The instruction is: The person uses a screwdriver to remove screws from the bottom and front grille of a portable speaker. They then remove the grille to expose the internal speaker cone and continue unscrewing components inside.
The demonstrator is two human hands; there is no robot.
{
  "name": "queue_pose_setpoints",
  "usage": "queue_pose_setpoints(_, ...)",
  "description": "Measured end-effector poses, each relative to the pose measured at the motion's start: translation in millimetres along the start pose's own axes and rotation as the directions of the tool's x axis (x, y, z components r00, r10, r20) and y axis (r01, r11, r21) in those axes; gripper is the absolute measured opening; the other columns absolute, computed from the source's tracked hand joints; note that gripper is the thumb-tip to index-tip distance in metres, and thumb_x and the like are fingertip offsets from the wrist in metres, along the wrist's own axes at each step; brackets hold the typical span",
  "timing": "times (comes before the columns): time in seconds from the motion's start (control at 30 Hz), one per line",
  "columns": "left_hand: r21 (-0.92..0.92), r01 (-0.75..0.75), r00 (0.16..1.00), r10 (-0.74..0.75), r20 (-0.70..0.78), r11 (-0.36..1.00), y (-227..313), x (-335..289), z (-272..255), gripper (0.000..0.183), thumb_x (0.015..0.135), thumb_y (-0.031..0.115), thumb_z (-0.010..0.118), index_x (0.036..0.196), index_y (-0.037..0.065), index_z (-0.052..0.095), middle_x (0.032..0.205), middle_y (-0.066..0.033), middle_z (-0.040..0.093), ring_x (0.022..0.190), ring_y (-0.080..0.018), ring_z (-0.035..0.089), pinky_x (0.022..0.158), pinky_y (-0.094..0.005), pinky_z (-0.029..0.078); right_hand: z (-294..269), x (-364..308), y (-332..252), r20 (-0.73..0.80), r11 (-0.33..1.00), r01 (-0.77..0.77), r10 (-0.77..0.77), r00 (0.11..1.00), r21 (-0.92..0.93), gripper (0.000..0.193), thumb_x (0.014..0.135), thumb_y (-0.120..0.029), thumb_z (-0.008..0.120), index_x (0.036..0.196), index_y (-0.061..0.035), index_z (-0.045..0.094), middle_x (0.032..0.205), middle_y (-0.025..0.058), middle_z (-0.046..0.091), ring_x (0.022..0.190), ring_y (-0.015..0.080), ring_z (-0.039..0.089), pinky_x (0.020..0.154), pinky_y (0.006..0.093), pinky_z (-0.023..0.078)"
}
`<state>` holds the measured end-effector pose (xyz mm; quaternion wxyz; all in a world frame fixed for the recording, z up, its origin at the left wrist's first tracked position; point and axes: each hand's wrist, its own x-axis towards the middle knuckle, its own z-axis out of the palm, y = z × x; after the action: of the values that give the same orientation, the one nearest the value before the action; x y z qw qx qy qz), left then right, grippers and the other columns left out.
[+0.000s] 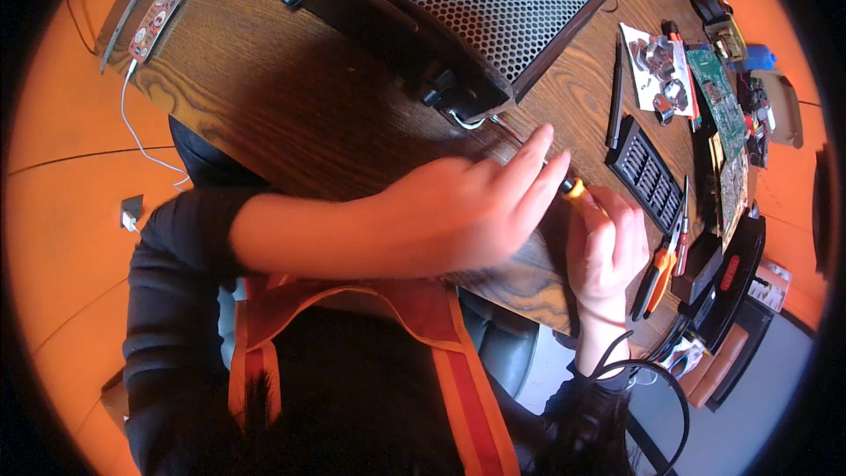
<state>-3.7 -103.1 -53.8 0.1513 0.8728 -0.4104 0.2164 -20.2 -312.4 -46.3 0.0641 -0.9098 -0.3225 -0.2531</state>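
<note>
My right hand (606,242) is closed round the yellow and black handle of a screwdriver (575,190). Its thin shaft runs up and left to the near corner of a black equipment case (476,79) with a perforated metal grille. Reaching across in front of me, my left hand (480,203) has its fingers stretched out and spread over the shaft; its thumb is hidden, and the hand is slightly blurred. A light-coloured wire loop (469,123) shows under the case's corner, beside a black knob or foot (438,86). Whether the tip sits in a screw cannot be seen.
On the wooden table (256,79), a black bit tray (648,172), orange-handled pliers (656,278) and a red screwdriver (681,251) lie to the right. Beyond are metal parts (661,70) and a green circuit board (712,84). A phone (169,4) charges at far left.
</note>
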Motion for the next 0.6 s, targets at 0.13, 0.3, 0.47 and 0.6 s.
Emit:
queue_pose_setpoints(0.13, 0.067, -0.093, 0.97, 0.075, 0.231, 0.993, -2.1, 19.6, 20.8, 0.036, 0.072, 0.014, 0.056, 0.102, -0.005, 0.058, 0.087, -0.0115, 0.06, 0.055, -0.0107, 0.057, 0.044, -0.0221, 0.046, -4.6, 1.7, -0.6, 0.047, 0.999, -0.021, 0.019, 0.999, 0.035, 0.028, 0.067, -0.006, 0.069, 0.092, 0.0007, 0.06, 0.091, 0.0123, 0.061, 0.075, 0.0261, 0.06, 0.068, 0.0331, 0.05)
queue_pose_setpoints(0.3, 0.092, -0.028, 0.992, 0.016, 0.123, 0.995, -3.2, 15.2, 26.0, 0.033, 0.071, 0.016, 0.056, 0.098, -0.003, 0.058, 0.081, -0.0077, 0.059, 0.053, -0.0098, 0.057, 0.045, -0.022, 0.046, -29.1, 2.9, 13.8, 0.373, 0.723, -0.595, 0.475, 0.797, 0.35, 0.038, 0.084, -0.026, 0.061, 0.11, 0.0024, 0.057, 0.088, 0.0137, 0.063, 0.075, 0.0197, 0.061, 0.067, 0.0294, 0.049)
queue_pose_setpoints(0.47, 0.113, 0.013, 1.0, -0.012, -0.009, 0.993, 0.3, 13.1, 33.0, 0.032, 0.072, 0.016, 0.058, 0.097, -0.003, 0.061, 0.09, -0.0122, 0.062, 0.057, -0.0099, 0.059, 0.047, -0.0211, 0.047, -41.8, -13.3, 26.6, 0.717, -0.09, -0.805, 0.521, 0.463, 0.586, 0.028, 0.095, -0.022, 0.048, 0.106, 0.0011, 0.058, 0.069, 0.0034, 0.061, 0.058, 0.005, 0.05, 0.048, 0.0146, 0.034)
queue_pose_setpoints(0.6, 0.068, 0.002, 0.999, 0.002, -0.05, 0.998, 5.1, 10.4, 29.9, 0.031, 0.072, 0.015, 0.06, 0.096, -0.005, 0.062, 0.092, -0.0136, 0.063, 0.06, -0.0102, 0.06, 0.049, -0.0203, 0.047, -30.0, -23.2, 25.8, 0.605, 0.068, -0.74, 0.529, 0.595, 0.669, 0.02, 0.085, -0.007, 0.061, 0.103, 0.0006, 0.057, 0.083, 0.0035, 0.062, 0.066, 0.0076, 0.053, 0.059, 0.0176, 0.042)
